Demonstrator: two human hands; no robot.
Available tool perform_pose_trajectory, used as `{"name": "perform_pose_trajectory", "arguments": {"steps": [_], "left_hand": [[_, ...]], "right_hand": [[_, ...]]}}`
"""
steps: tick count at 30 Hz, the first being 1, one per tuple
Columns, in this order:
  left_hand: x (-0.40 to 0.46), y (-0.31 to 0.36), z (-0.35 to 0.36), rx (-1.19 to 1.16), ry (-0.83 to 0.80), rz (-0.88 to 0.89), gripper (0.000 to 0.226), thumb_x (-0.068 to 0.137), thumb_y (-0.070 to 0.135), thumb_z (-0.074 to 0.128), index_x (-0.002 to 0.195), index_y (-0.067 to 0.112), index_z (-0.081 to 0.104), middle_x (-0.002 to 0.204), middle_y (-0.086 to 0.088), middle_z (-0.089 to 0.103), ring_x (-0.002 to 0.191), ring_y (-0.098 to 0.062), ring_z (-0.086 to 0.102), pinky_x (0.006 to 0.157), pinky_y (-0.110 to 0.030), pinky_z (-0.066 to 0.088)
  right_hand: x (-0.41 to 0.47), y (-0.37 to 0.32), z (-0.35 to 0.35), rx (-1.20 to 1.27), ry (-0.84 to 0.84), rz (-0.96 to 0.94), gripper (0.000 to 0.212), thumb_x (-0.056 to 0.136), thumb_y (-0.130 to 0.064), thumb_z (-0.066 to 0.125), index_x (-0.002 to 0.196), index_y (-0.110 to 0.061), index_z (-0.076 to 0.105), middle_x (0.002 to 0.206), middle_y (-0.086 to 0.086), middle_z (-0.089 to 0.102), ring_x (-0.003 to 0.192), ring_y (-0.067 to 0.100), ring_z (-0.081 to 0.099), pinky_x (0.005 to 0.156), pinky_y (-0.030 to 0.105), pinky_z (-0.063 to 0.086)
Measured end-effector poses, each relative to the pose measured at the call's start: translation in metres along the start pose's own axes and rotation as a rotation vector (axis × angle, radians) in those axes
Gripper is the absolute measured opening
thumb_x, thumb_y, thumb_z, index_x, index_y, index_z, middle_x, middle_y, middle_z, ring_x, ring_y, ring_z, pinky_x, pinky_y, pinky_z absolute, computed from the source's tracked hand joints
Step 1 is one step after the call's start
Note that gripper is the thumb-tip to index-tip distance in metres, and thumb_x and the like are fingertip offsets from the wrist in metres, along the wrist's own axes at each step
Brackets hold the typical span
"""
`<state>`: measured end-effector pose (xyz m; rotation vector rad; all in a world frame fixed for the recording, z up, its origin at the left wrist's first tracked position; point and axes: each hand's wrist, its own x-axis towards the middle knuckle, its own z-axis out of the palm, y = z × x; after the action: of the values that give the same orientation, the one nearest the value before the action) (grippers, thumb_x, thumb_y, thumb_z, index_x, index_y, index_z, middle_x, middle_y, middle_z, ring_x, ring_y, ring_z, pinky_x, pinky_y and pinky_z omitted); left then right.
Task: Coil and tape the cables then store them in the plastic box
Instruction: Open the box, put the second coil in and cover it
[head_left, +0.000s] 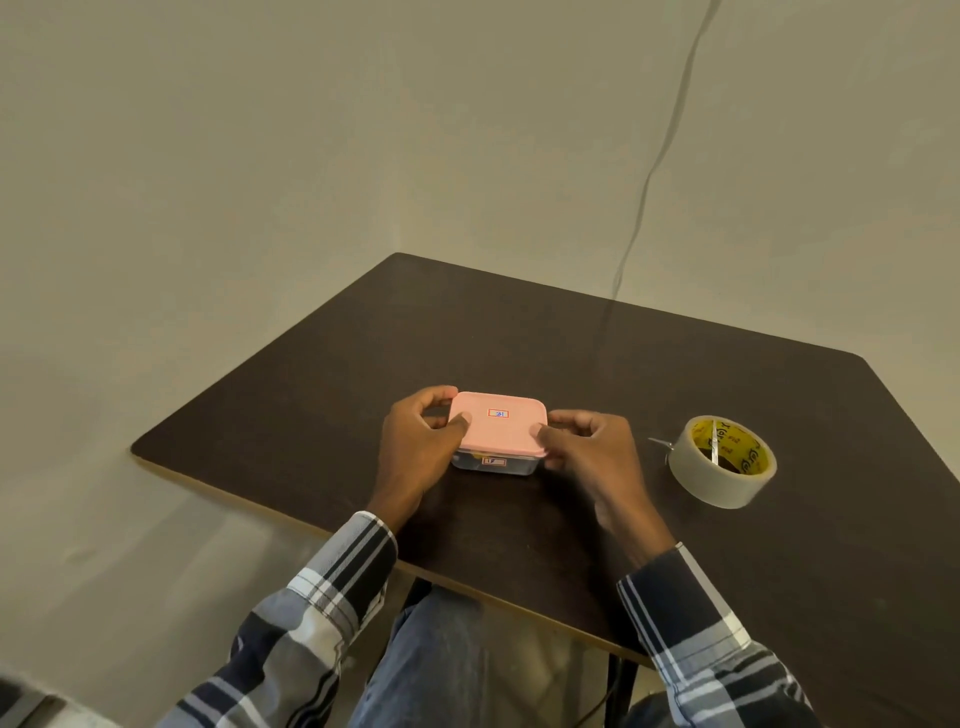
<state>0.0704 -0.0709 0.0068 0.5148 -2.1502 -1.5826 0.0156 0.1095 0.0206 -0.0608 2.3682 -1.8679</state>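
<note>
A clear plastic box (493, 464) with a pink lid (501, 425) sits in the middle of the dark table (571, 353). The lid lies on the box. My left hand (415, 447) grips the box's left side, thumb on the lid and fingers curled over the far left corner. My right hand (592, 452) grips the right side, thumb pressing the lid's right edge. The box's contents are hidden by the lid and my hands. No cable lies on the table.
A roll of clear packing tape (722, 460) with a yellow printed core lies to the right of the box, its loose end pointing left. A thin wire (654, 171) hangs along the wall behind the table. The table's near edge is above my knees.
</note>
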Motion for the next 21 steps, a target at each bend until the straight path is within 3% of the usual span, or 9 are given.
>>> {"name": "perform_pose_trajectory", "arguments": {"steps": [4, 8, 12, 16, 21], "left_hand": [[0.004, 0.000, -0.001, -0.035, -0.014, -0.017, 0.037, 0.088, 0.015, 0.071, 0.124, 0.017, 0.063, 0.114, 0.001, 0.068, 0.101, -0.012, 0.067, 0.072, -0.021, 0.059], [0.011, -0.001, -0.002, -0.095, -0.006, -0.067, 0.027, 0.086, 0.014, 0.074, 0.112, 0.015, 0.069, 0.104, 0.000, 0.071, 0.095, -0.013, 0.069, 0.076, -0.031, 0.060], [0.019, 0.001, 0.000, -0.178, -0.037, -0.149, 0.018, 0.088, 0.016, 0.073, 0.104, 0.008, 0.073, 0.096, -0.005, 0.075, 0.079, -0.008, 0.071, 0.055, -0.016, 0.053], [0.024, 0.003, 0.003, -0.237, -0.082, -0.232, 0.014, 0.089, 0.011, 0.070, 0.101, 0.005, 0.073, 0.087, -0.002, 0.072, 0.061, 0.001, 0.068, 0.048, -0.011, 0.048], [0.031, 0.006, 0.005, -0.234, -0.056, -0.296, 0.012, 0.085, 0.005, 0.072, 0.097, 0.003, 0.075, 0.089, -0.004, 0.074, 0.074, -0.007, 0.067, 0.053, -0.014, 0.050]], "right_hand": [[0.002, -0.002, 0.001, 0.024, -0.002, 0.014, 0.021, 0.088, -0.015, 0.075, 0.108, -0.011, 0.074, 0.091, 0.000, 0.075, 0.078, 0.013, 0.073, 0.065, 0.027, 0.062], [0.007, -0.004, 0.005, 0.104, 0.001, 0.125, 0.014, 0.090, -0.021, 0.074, 0.093, -0.007, 0.075, 0.087, 0.010, 0.076, 0.065, 0.013, 0.066, 0.055, 0.023, 0.056], [0.012, -0.010, 0.009, 0.151, 0.025, 0.215, 0.023, 0.091, -0.026, 0.072, 0.090, -0.002, 0.073, 0.080, 0.006, 0.075, 0.061, 0.013, 0.060, 0.050, 0.023, 0.049], [0.016, -0.016, 0.011, 0.197, 0.018, 0.273, 0.012, 0.092, -0.018, 0.070, 0.086, -0.007, 0.070, 0.080, 0.006, 0.073, 0.063, 0.014, 0.061, 0.053, 0.024, 0.047], [0.021, -0.017, 0.009, 0.209, 0.000, 0.289, 0.008, 0.090, -0.010, 0.069, 0.087, -0.003, 0.070, 0.069, 0.006, 0.068, 0.054, 0.012, 0.056, 0.048, 0.023, 0.045]]}}
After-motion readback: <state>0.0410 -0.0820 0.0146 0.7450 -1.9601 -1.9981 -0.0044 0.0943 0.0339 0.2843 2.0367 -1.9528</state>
